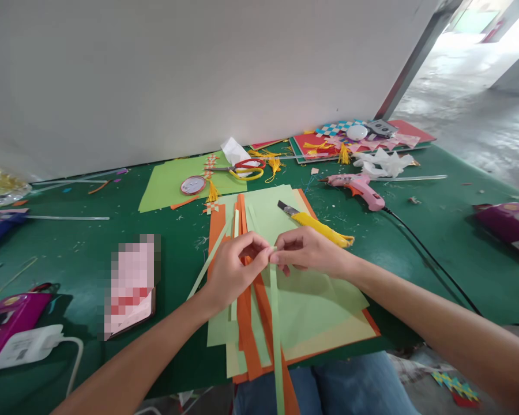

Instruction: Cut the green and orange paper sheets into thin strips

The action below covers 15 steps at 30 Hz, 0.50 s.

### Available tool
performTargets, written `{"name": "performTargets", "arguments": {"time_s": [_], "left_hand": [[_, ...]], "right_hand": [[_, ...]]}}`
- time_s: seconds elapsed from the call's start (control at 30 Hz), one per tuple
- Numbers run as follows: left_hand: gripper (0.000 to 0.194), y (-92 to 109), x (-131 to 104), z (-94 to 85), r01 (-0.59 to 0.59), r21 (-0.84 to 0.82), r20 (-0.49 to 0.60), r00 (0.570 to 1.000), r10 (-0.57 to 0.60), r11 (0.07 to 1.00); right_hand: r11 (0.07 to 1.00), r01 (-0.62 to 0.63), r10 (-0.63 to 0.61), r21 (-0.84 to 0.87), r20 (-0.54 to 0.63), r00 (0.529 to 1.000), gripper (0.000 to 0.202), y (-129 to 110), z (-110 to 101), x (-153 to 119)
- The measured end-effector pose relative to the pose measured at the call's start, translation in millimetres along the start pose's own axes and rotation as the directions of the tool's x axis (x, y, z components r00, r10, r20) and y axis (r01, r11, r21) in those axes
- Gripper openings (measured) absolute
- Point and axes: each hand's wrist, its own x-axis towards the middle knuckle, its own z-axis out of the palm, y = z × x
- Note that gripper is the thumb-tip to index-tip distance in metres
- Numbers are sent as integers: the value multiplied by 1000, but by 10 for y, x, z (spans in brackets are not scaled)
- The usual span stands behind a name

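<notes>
1. Left hand (237,268) and right hand (305,251) met over the middle of the desk (181,253), thumbs and fingertips pinched together on the upper end of a pale green strip (274,311). From there the strip ran toward the near edge and hung past it, above a pair of denim-clad legs (346,383).
2. Nearest on the left sat a purple power strip (19,317), with a white charger (32,346) and its cable beside it. Right of these lay a pink phone-shaped item (132,288), blurred by pixelation.
3. Beneath the hands spread a stack of pale green and orange paper sheets (320,323). Loose orange strips (244,323) lay across its left part, passing below the left hand.
4. A yellow utility knife (320,227) rested on the stack just beyond the right hand, its blade end pointing far and left.
5. Farther right were a pink glue gun (361,187) with a black cord and, near the right edge, another purple device (508,225).
6. Beyond the stack, red-and-yellow scissors (246,169) and a round tin-like item (193,185) lay on brighter green sheets (160,184), close to a crumpled white tissue (234,151).
7. At the far right, woven paper pieces (337,128) topped red cards (305,151), near the pale wall (199,69).
</notes>
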Motion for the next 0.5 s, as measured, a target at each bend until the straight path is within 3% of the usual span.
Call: {"name": "performTargets", "arguments": {"time_s": [0.27, 0.5], "left_hand": [[31, -4, 10, 1, 147, -118, 84, 987, -138, 982], [24, -40, -12, 24, 118, -60, 143, 984, -108, 991]], "right_hand": [[998, 60, -59, 21, -63, 996, 31, -8, -53, -6], [994, 67, -60, 81, -81, 995, 31, -19, -41, -1]]}}
